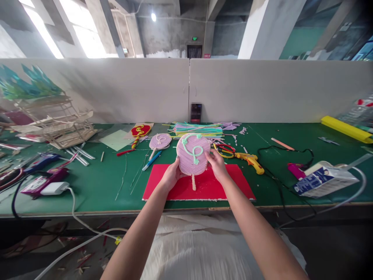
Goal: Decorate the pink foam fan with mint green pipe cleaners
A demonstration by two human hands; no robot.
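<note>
A round pink fan (pixel 186 161) with a short pale handle is held up in front of me, its face covered in fuzzy strips with a mint-green curl on it. My left hand (pixel 171 173) grips its left edge, and my right hand (pixel 216 163) pinches the right edge; some fingers are hidden behind it. Below lies a red board (pixel 230 186) on the green table. A second pink fan (pixel 161 141) with a pale curl rests behind to the left, near a blue pen (pixel 152 160). Red-handled scissors (pixel 225 147) lie just past my right hand.
Behind the fan is a bundle of pastel pipe cleaners (pixel 177 128). A yellow glue gun (pixel 250 160) lies to the right, with a carton (pixel 325 181) farther over. At left are a power strip (pixel 43 181) and a stick-built model (pixel 62 124). A phone (pixel 196 112) leans on the partition (pixel 116 89).
</note>
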